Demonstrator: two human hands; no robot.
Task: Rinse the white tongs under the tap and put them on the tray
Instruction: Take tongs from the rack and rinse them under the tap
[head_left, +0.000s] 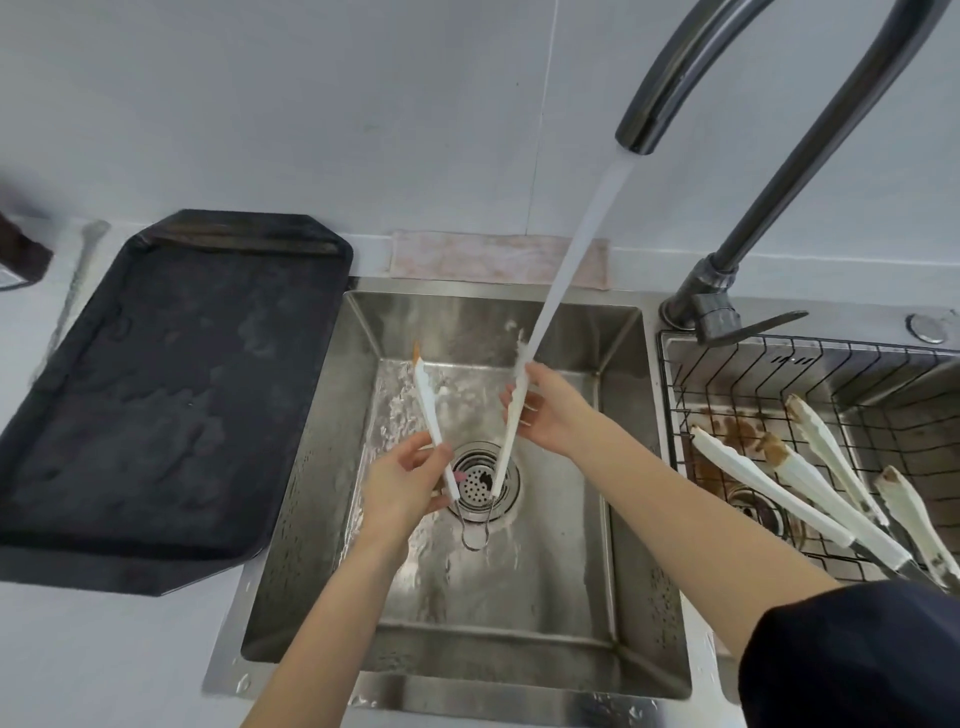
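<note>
Over steel sink, left hand and right hand hold spread tongs under water

Two bare forearms come up from the bottom of the frame; a dark navy sleeve bunches above the right elbow, lower right, nothing on either wrist.

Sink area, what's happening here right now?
A person is rinsing a pair of white plastic tongs over the stainless steel sink. The left hand holds one arm of the tongs and the right hand holds the other, spread apart, with the stream of tap water from the dark curved tap hitting the right arm. The black rectangular tray on the left holds no tongs yet. More soiled white tongs wait in the wire rack on the right.
</note>
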